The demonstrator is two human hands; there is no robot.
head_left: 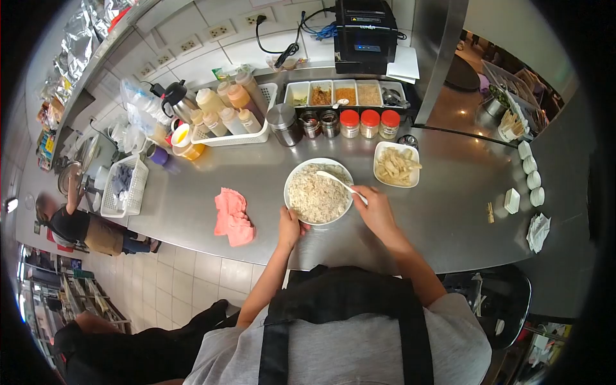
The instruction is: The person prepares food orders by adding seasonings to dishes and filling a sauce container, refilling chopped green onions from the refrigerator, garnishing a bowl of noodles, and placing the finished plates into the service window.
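A white bowl (288,215) of pale, rice-like food (314,196) rests on the steel counter in front of me. My left hand (290,226) grips its near-left rim. In my right hand (375,208) is a white spoon (338,180), its bowl end lying on the food near the far side. Right of the bowl stands a square white dish (398,183) holding pale strips of food (396,165). A crumpled pink cloth (233,217) lies to the left.
Behind the bowl stand red-lidded jars (369,123), a steel canister (282,123) and a topping tray (345,84). Squeeze bottles (234,119) fill a white basket (236,138). A black printer (366,35) sits at the back. Two other people (102,234) are on the left.
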